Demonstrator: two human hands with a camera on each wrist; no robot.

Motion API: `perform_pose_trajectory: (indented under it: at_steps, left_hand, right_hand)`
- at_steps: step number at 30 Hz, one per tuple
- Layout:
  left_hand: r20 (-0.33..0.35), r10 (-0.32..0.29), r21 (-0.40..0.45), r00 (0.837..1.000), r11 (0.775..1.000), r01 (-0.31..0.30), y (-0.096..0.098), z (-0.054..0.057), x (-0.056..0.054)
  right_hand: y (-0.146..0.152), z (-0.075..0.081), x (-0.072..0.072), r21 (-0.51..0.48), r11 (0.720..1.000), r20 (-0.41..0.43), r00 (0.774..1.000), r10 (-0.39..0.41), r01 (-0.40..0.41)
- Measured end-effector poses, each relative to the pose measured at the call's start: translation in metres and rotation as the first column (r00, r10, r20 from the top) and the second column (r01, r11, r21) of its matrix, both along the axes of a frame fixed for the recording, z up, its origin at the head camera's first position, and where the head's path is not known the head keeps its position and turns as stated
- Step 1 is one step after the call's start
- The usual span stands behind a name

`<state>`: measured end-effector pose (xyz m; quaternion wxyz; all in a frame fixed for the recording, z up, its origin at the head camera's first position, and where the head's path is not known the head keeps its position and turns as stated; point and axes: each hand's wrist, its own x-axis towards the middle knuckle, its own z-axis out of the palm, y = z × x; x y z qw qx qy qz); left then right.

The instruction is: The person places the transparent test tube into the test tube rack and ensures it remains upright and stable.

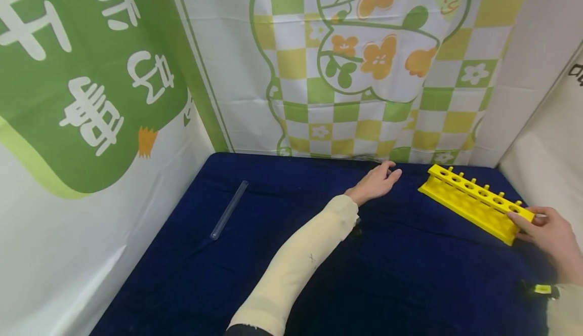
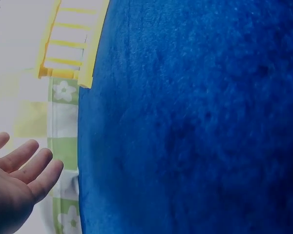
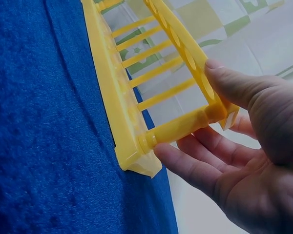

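A yellow test tube rack (image 1: pixel 475 202) with a row of round holes and short pegs stands at the right of the table. My right hand (image 1: pixel 548 232) grips its near right end. In the right wrist view the thumb lies on the rack's top bar (image 3: pixel 193 61), with the fingers around the end post (image 3: pixel 178 129). My left hand (image 1: pixel 375 181) is over the table's back middle, left of the rack, holding nothing. Its fingers (image 2: pixel 41 168) are spread and relaxed in the left wrist view. A clear glass test tube (image 1: pixel 229 210) lies on the cloth at the left.
Dark blue cloth (image 1: pixel 182 275) covers the table. Patterned curtains (image 1: pixel 296 73) hang along its back edge, with a green and white one (image 1: pixel 109 123) at the left and a white one (image 1: pixel 546 149) at the right. My left forearm (image 1: pixel 300 260) crosses the middle.
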<state>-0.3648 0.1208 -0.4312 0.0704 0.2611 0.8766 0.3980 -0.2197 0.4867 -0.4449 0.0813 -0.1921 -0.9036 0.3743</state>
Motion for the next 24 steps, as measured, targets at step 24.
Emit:
perform_pose_trajectory:
  at_steps: [24]
  left_hand:
    - [0.058, 0.013, 0.048, 0.998, 0.999, -0.016, 0.016, -0.008, -0.001]
  right_hand:
    - [0.007, -0.007, 0.001, -0.002, 1.000, -0.042, 0.999, 0.018, -0.018]
